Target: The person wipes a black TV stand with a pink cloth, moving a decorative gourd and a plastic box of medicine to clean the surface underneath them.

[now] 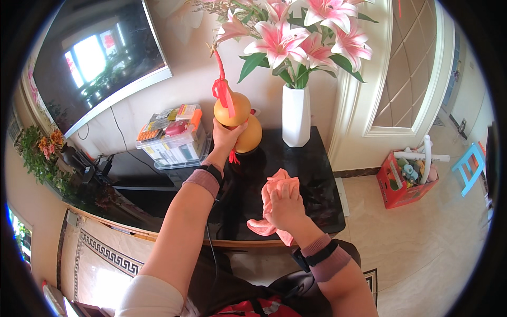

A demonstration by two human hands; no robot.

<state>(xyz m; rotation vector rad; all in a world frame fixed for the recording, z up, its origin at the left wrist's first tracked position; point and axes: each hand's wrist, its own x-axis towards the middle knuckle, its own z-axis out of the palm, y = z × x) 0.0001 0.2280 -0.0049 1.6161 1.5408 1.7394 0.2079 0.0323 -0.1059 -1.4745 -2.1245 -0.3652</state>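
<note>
My left hand (227, 136) grips the narrow waist of a yellow bottle gourd (248, 136) that has a red ribbon on its stem and a red tassel by its base. The gourd is tilted over the back of a glossy black cabinet top (321, 186). Nearer to me, my right hand (286, 206) lies flat with fingers spread on a crumpled coral-pink cloth (269, 190), pressing it against the black top. Behind them a white faceted vase (296, 115) stands upright, holding pink and white lilies (281, 43).
A clear plastic storage box (174, 146) heaped with small packages stands left of the gourd. On the wall hangs a television (99, 51). Potted flowers (49, 142) sit at far left. A red carton of toys (400, 190) and a blue stool (469, 168) are on the floor, right.
</note>
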